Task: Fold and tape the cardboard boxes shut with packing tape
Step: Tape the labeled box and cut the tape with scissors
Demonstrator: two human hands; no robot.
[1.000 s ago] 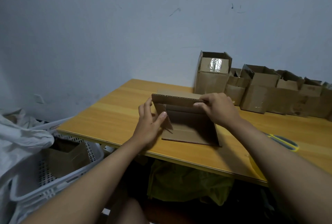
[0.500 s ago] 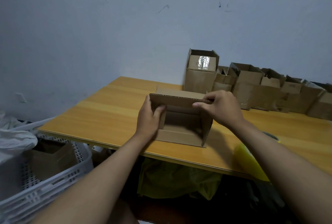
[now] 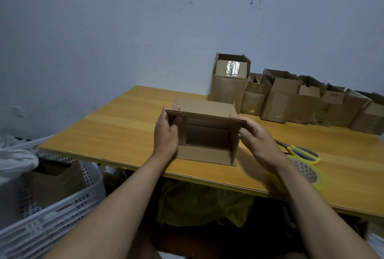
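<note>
Closest to the person, on the floor at the left, sits a white plastic basket [image 3: 52,223] with brown cardboard inside it. Under the table [image 3: 124,132] lies something yellow-green [image 3: 199,206].

Two bare arms reach forward over the near edge of the table. The left hand [image 3: 166,136] holds the left side of a small cardboard box [image 3: 205,134], with its fingers curled around that side, so its grip is clamped on the box. The right hand [image 3: 255,136] pinches the right end of the top flap, thumb under and fingers on top, so its grip is clamped on the box too. The box rests on the table near the front edge. Its open side faces the person, and the inside looks dark.

Just right of the right wrist lies a roll of packing tape [image 3: 307,170] with a yellow rim. A little farther back, touching the roll or very near it, are scissors [image 3: 301,151] with yellow handles.

At the back of the table, by the wall [image 3: 124,30], stands a row of cardboard boxes [image 3: 291,100] side by side. The tallest one [image 3: 229,77], at the left end, has a shiny strip of tape on it.
</note>
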